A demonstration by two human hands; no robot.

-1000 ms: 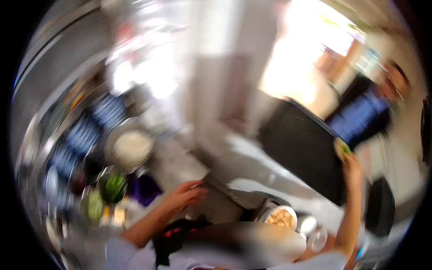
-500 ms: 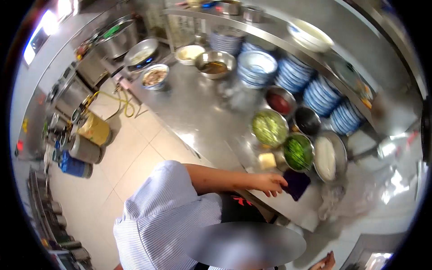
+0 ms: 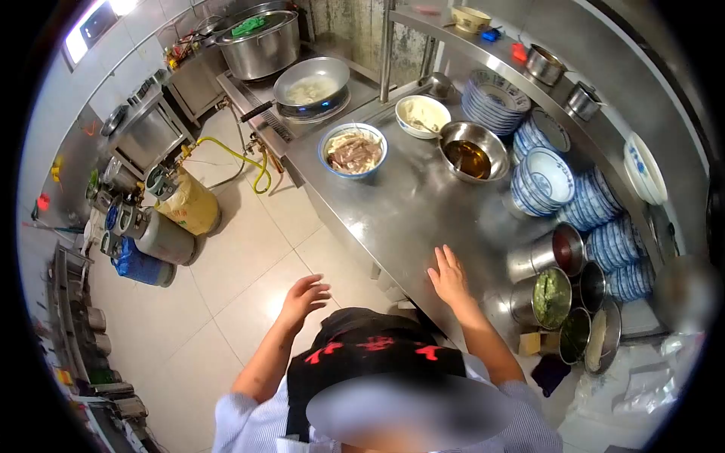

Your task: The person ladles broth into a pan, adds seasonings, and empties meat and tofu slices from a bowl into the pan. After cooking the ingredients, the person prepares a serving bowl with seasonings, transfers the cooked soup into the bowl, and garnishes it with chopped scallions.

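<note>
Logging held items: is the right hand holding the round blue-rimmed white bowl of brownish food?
No: the bare right hand, fingers extended, is apart from that bowl on the silver metal counter.

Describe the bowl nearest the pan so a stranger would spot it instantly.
Start at the steel counter, at its end beside the pan. The bowl stands there, to the pan's lower right in the picture. Its blue rim and heap of pinkish-brown pieces set it apart from the pale bowl and the steel bowl to its right.

A commercial-looking kitchen: gas cylinders, pan on stove, steel counter, stacked bowls
</note>
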